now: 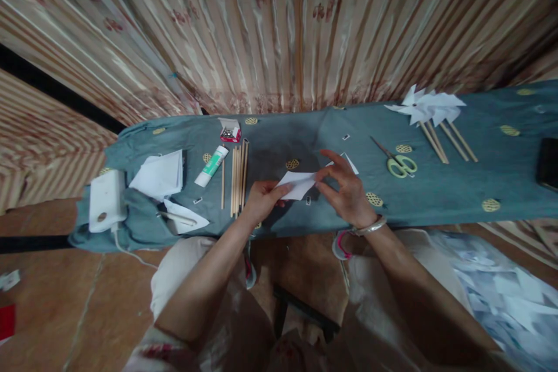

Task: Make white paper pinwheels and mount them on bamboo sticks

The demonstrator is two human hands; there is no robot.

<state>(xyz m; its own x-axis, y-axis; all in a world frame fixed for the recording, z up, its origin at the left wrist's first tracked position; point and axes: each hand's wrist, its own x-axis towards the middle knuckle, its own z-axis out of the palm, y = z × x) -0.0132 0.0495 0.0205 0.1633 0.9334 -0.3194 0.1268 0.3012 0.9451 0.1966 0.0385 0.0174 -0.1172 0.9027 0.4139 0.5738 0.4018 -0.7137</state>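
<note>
A folded piece of white paper [298, 185] is held up over the middle of the cloth-covered table. My left hand [265, 200] pinches its left end between thumb and fingers. At the right end, my right hand [342, 192] has thumb and forefinger closed on the paper's edge, with the other fingers spread. Another white paper piece [350, 164] lies behind my right hand, partly hidden by it. Several wooden sticks [238, 177] lie side by side to the left of my left hand. Green-handled scissors [397, 163] rest to the right of my right hand.
Finished paper pinwheels [425, 107] on sticks lie at the back right. A glue tube [211, 166] and a small red box of metal pins [229, 131] are left of centre. Stacked white paper [161, 175] and a white corded device [107, 200] occupy the left end. A dark object [547, 163] sits far right.
</note>
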